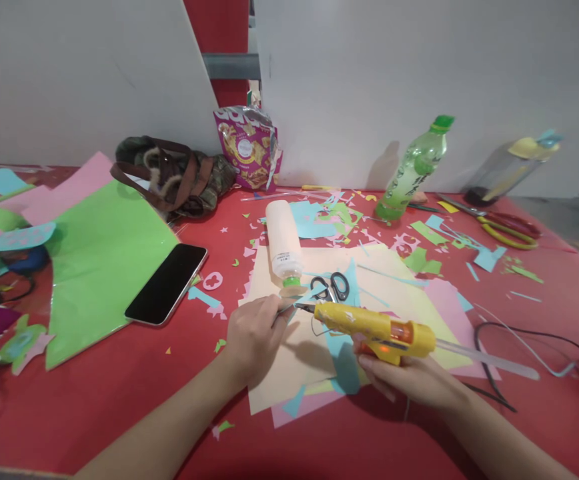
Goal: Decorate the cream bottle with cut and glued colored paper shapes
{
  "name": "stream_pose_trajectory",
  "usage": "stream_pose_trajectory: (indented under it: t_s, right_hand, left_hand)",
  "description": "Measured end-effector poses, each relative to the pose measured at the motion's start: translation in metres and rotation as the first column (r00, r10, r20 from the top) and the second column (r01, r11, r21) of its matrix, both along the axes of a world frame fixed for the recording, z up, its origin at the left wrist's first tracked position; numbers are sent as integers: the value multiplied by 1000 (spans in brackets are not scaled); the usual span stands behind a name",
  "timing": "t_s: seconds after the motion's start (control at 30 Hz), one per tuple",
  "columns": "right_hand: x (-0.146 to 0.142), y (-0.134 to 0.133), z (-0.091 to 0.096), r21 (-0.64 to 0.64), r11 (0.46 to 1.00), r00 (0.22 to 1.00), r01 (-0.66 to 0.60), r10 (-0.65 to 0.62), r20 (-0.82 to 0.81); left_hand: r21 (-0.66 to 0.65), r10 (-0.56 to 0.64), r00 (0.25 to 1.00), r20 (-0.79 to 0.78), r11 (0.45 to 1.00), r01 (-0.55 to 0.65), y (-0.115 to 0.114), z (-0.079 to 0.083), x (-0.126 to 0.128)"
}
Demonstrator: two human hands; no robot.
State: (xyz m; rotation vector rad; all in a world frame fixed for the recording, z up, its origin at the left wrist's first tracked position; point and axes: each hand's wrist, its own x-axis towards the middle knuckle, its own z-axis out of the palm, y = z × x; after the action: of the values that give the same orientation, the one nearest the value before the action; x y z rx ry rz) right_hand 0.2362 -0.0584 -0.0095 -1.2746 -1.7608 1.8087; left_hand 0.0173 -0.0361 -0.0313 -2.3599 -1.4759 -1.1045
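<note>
Yellow glue gun point(374, 330) in right hand point(409, 380); bottle point(283, 243) label unreadable.

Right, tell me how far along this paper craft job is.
Done: much cutting, judging by the paper scraps across the red table. In hand: the right hand aims the yellow glue gun at a thin piece pinched by the left hand. Left: the big green sheet lies aside, and no finished piece shows.
</note>
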Motion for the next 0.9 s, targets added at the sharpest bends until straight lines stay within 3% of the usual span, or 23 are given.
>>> stream_pose_trajectory:
  t_s: [0.47,0.7,0.9]
  right_hand:
    - [-2,3,7,-16,998,997,60,-60,42]
    - [0,3,5,-60,994,996,92,-90,29]
    - [4,5,0,-19,998,998,65,-65,-2]
  left_hand:
    - [-15,12,1000,11,1000,-12,-1,1,0]
    - [-3,37,999,35,999,-37,-1,3,1]
    - [-15,40,997,65,999,-39,-1,3,0]
